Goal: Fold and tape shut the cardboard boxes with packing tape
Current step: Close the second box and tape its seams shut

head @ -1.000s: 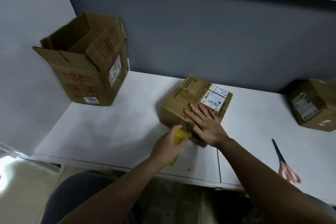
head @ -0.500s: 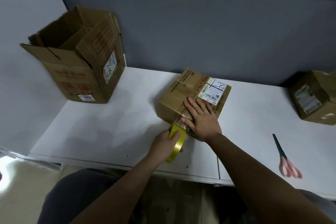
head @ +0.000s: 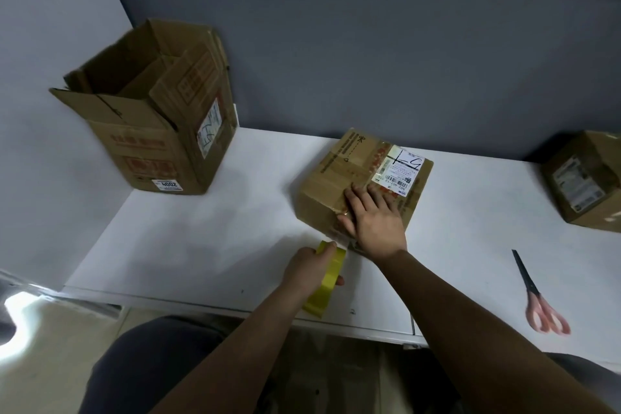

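Note:
A small closed cardboard box with a white shipping label lies in the middle of the white table. My right hand presses flat on its near top edge, fingers straight. Just in front of the box, my left hand grips a yellow roll of packing tape, held on edge over the table's front. A short strip of clear tape runs from the roll up to the box's near corner.
A tall open box with raised flaps stands at the back left against the wall. Another closed box sits at the far right. Scissors with pink handles lie on the table at the right front.
My left hand has pulled the tape roll back toward me, away from the box, drawing tape out. My right hand stays pressed on the box.

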Motion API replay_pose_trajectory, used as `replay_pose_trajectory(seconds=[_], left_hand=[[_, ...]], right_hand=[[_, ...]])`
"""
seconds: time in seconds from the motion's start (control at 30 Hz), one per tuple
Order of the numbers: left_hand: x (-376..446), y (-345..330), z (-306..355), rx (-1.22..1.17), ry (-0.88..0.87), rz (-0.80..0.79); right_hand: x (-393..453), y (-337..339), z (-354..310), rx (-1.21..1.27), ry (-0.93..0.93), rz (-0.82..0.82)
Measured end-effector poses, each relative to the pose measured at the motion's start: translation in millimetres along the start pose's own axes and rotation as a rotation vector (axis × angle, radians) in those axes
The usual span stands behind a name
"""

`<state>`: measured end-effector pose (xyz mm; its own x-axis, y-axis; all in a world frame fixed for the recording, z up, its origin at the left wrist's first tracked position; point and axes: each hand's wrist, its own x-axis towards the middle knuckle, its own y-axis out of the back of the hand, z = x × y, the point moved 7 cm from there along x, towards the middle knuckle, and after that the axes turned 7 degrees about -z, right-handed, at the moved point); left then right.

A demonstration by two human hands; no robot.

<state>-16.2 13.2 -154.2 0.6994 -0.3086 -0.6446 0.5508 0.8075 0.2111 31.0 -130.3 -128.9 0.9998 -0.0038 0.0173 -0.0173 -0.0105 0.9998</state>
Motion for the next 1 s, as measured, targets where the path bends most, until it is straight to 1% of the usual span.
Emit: replay_pose_trajectory(seconds=[0.17,0.3,0.53,0.63,0.67,0.87,0.93,1.0], left_hand=[[8.9,-2.0,-5.0,-0.061,-0.008,0.035],[10.7,-1.3,-3.7,-0.092,-0.059,0.042],[6.4,-10.3,-0.9,-0.168,-0.1,-0.041],[4.2,-8.9,-1.2,-0.168,-0.109,-0.061],[2.9,-8.1,0.3,-0.171,-0.116,-0.055],[-6.2,-6.0,5.7,-0.127,-0.113,-0.007],[-6.3,-4.4,7.5,-0.083,-0.087,0.006],[-4.2,-0.7,10.7,0.0,-0.048,0.044]], right_hand=[[0.7,-2.1,-0.2,-0.028,0.021,-0.011],[-1.0,-0.2,3.5,-0.032,0.027,-0.008],[4.4,-0.4,5.4,-0.016,0.012,-0.031],[2.4,-0.6,10.3,0.028,0.06,-0.078],[2.3,-0.8,12.8,0.017,0.071,-0.07],[0.7,-1.3,7.8,0.027,0.021,-0.115],[-1.0,0.5,10.1,0.082,0.027,-0.137],[-2.7,7.6,17.2,0.307,0.041,-0.146]])
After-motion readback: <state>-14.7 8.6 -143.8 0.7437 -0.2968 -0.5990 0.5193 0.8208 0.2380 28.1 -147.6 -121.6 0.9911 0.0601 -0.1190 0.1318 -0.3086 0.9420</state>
